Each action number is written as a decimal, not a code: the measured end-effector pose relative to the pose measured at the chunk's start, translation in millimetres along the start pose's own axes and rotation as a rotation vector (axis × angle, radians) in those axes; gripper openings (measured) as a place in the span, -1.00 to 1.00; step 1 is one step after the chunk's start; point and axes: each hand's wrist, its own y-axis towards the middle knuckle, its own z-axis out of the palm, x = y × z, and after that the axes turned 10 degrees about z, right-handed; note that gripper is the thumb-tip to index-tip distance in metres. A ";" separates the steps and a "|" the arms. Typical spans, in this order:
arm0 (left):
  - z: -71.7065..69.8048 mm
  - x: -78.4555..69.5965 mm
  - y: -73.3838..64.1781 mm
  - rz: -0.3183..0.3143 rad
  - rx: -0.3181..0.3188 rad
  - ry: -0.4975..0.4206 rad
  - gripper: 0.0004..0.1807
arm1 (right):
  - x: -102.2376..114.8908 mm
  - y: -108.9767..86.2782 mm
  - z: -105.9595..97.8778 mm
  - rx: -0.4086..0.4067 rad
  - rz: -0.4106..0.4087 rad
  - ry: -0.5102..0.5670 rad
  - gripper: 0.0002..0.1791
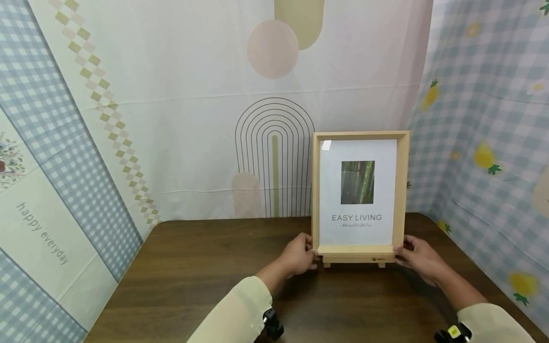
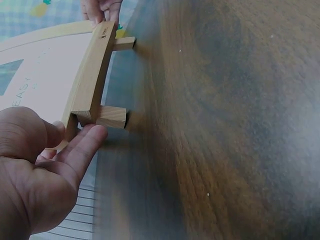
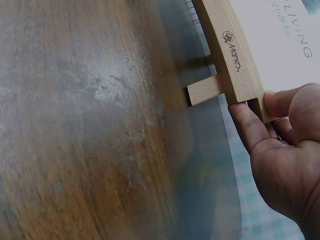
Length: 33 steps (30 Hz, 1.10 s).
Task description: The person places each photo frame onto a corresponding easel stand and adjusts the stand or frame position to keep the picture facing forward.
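Observation:
A pale wooden picture frame (image 1: 402, 190) stands upright on a small wooden easel (image 1: 358, 258). Behind its clear front, a white sheet shows a green bamboo picture and the words "EASY LIVING". At the frame's lower left corner, my left hand (image 1: 298, 256) pinches the wood, thumb in front. The right hand (image 1: 419, 259) grips the lower right corner the same way, as the right wrist view shows. In that view one finger touches the end of the easel's ledge (image 3: 227, 55), which bears a printed logo. Short easel feet (image 2: 112, 116) rest on the table. The easel's back is hidden.
The dark brown wooden table (image 1: 206, 267) has rounded far corners. Behind it hangs a pale patterned cloth (image 1: 184, 143), close to the frame. Blue checked cloths hang at the left and at the right (image 1: 484, 200), the right one near the right hand.

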 end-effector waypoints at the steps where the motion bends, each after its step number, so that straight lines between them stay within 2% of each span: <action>1: -0.3 -0.3 -0.3 -0.003 -0.001 0.001 -0.75 | 0.2 0.4 0.1 0.002 0.001 0.002 -0.31; 13: -9.8 -0.9 -4.8 -0.014 -0.010 0.024 -0.75 | 2.6 3.1 8.0 0.002 0.019 -0.006 -0.29; 18: -13.2 0.2 -7.7 -0.016 -0.010 0.006 -0.74 | 2.7 3.5 11.5 0.002 0.022 -0.007 -0.29; 33: -23.1 5.7 -9.8 -0.006 -0.001 0.004 -0.74 | 3.7 3.7 21.6 0.028 -0.023 -0.003 -0.30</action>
